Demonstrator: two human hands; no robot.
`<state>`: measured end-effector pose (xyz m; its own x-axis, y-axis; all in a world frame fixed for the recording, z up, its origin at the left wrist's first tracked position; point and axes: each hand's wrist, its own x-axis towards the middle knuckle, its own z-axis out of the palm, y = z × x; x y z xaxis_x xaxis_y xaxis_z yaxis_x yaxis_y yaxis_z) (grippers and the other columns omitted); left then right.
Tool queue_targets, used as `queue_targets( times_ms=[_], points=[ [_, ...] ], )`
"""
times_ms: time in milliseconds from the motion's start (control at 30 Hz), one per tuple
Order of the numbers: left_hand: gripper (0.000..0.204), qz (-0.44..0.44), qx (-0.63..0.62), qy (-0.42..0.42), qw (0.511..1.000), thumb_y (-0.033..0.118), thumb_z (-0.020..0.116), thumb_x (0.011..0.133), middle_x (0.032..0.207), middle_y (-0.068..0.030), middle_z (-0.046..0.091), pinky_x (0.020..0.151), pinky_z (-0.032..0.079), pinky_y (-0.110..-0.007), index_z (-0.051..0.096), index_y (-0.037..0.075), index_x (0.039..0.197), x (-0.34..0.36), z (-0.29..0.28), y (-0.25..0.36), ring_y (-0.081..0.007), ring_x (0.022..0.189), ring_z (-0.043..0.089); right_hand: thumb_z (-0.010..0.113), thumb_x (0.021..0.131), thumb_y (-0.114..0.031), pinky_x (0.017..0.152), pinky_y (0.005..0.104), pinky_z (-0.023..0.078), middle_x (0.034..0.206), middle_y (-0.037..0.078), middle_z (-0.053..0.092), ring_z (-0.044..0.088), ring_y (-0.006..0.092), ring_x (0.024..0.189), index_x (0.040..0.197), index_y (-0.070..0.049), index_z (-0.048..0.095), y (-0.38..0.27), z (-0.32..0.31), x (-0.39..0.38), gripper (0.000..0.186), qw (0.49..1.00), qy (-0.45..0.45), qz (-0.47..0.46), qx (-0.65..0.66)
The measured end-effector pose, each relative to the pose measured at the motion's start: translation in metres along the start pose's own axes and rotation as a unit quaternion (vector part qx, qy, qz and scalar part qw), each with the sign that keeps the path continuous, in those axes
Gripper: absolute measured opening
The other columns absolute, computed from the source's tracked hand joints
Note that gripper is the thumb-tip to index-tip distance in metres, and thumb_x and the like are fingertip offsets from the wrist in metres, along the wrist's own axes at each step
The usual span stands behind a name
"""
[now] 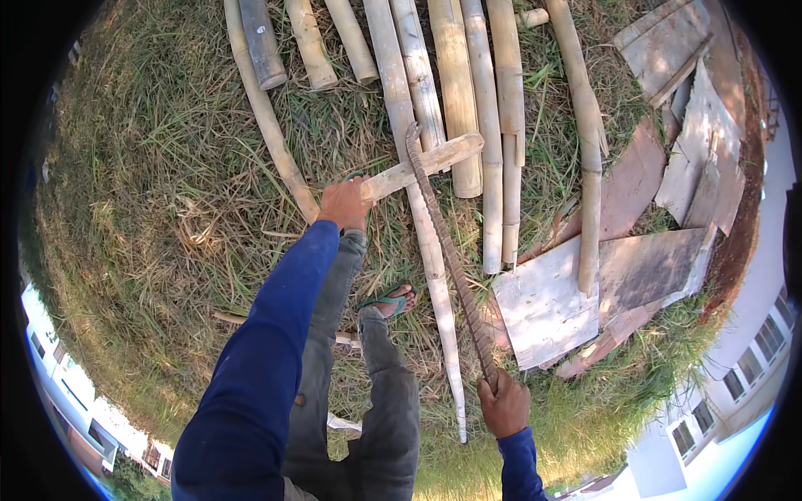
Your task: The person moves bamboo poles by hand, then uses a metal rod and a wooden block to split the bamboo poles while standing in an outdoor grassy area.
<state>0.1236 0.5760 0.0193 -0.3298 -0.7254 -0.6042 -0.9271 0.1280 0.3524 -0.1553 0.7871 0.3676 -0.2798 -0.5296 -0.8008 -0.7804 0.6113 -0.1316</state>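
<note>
My left hand (344, 203) grips the near end of a short pale wooden stake (424, 165) that lies slanted across a long bamboo pole (426, 219). My right hand (502, 404) holds the low end of a long rusty ribbed steel bar (449, 259). The bar runs up and to the left, and its hooked tip touches the stake close to the pole. My foot in a green sandal (391, 299) rests on the grass beside the pole.
Several bamboo poles (478, 92) lie side by side on the grass at the top. Worn flat boards (551, 305) and scrap sheets (697, 163) are piled at the right. Dry grass (167, 192) spreads to the left.
</note>
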Motion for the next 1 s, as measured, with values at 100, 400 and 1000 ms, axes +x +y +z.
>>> queue_targets(
  times_ms=[100,400,1000],
  points=[
    [0.053,-0.02,0.063,-0.027,0.997,0.038,0.075,0.08,0.098,-0.0136,0.071,0.079,0.052,-0.047,0.06,0.008,0.122,0.009,-0.019,0.006,-0.0344,0.091,0.069,0.067,0.087,-0.024,0.054,0.0496,0.046,0.063,0.021,0.059,0.06,0.0424,0.057,0.081,-0.002,0.055,-0.017,-0.068,0.01,0.026,0.999,-0.01,-0.004,-0.046],
    [0.052,0.024,0.08,0.025,0.996,0.035,0.075,0.08,0.106,-0.0127,0.064,0.082,0.048,-0.048,0.058,0.008,0.121,0.003,-0.032,-0.047,-0.0321,0.107,0.058,0.071,0.083,-0.017,0.062,0.049,0.051,0.074,0.019,0.067,0.066,0.0404,0.068,0.092,-0.002,0.055,-0.099,-0.179,0.062,0.024,0.984,-0.045,0.014,-0.171],
    [0.044,-0.005,0.104,0.035,0.994,0.023,0.071,0.075,0.108,-0.0097,0.053,0.076,0.049,-0.048,0.056,0.012,0.115,0.009,-0.036,-0.028,-0.0308,0.099,0.06,0.073,0.082,-0.02,0.062,0.048,0.049,0.071,0.02,0.065,0.065,0.0411,0.065,0.092,-0.001,0.06,-0.163,-0.194,0.03,0.025,0.982,-0.094,0.116,-0.119]
  ],
)
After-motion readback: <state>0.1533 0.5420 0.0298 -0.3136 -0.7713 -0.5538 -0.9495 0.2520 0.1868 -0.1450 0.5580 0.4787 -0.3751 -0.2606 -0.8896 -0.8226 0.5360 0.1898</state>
